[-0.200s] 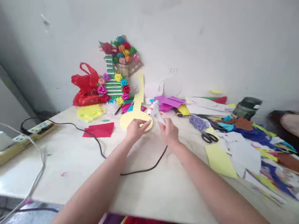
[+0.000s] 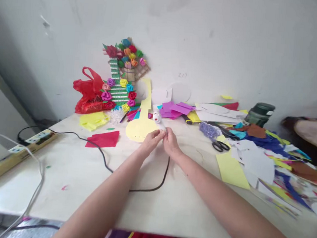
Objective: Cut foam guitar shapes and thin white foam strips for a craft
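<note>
My right hand (image 2: 171, 143) grips a white glue gun (image 2: 158, 120) whose black cord (image 2: 152, 187) loops back across the table. My left hand (image 2: 152, 140) has come up against the gun beside the right hand, fingers pinched at it. Just beyond both hands lies a pale yellow paper cutout (image 2: 138, 130), a round disc with a long neck running up to the wall. A red paper piece (image 2: 102, 139) lies left of it.
A paper-flower craft (image 2: 123, 71) and red plastic bag (image 2: 90, 91) stand at the wall. Black scissors (image 2: 220, 146), a yellow sheet (image 2: 231, 169), a dark jar (image 2: 260, 114) and scattered coloured scraps fill the right side. A power strip (image 2: 11, 154) sits at the left edge.
My left hand lifted off the yellow disc and moved right to meet the glue gun. The right hand drew the gun slightly left and nearer.
</note>
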`<state>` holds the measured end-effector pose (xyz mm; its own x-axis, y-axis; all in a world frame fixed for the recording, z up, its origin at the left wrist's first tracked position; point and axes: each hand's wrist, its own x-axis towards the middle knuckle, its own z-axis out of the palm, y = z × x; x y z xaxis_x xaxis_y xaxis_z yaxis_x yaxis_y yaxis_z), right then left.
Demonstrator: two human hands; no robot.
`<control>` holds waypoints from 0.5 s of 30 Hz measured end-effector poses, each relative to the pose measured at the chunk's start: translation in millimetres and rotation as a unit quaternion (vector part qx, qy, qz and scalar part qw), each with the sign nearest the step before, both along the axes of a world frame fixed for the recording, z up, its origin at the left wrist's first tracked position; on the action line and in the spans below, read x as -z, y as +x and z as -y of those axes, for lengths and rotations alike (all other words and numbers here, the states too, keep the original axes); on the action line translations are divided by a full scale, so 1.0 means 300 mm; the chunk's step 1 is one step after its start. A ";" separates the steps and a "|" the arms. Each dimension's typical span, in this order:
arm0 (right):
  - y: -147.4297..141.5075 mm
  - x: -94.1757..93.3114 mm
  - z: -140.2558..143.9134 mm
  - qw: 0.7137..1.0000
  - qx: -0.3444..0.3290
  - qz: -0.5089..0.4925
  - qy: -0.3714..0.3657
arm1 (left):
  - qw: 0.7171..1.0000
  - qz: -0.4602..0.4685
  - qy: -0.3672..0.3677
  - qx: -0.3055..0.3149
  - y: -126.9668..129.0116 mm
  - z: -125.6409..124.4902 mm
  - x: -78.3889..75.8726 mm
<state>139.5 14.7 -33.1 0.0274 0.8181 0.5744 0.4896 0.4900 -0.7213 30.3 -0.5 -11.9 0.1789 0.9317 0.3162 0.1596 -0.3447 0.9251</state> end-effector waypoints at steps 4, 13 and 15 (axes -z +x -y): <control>-0.044 -0.011 0.035 0.981 -0.128 -0.110 -0.094 | 0.994 0.093 -0.048 -0.033 0.025 0.004 0.010; 0.043 -0.087 0.022 0.982 -0.094 0.165 -0.010 | 0.976 0.145 -0.082 -0.139 -0.001 -0.020 -0.004; 0.118 -0.121 0.004 0.966 0.045 0.255 -0.018 | 0.973 0.161 -0.104 -0.129 -0.013 -0.017 -0.011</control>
<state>175.0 13.6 3.3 -0.1799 0.8458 0.5023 0.8251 0.4078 -0.3911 26.4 4.5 -8.6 -0.1468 0.9823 0.1161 -0.0939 -0.1307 0.9870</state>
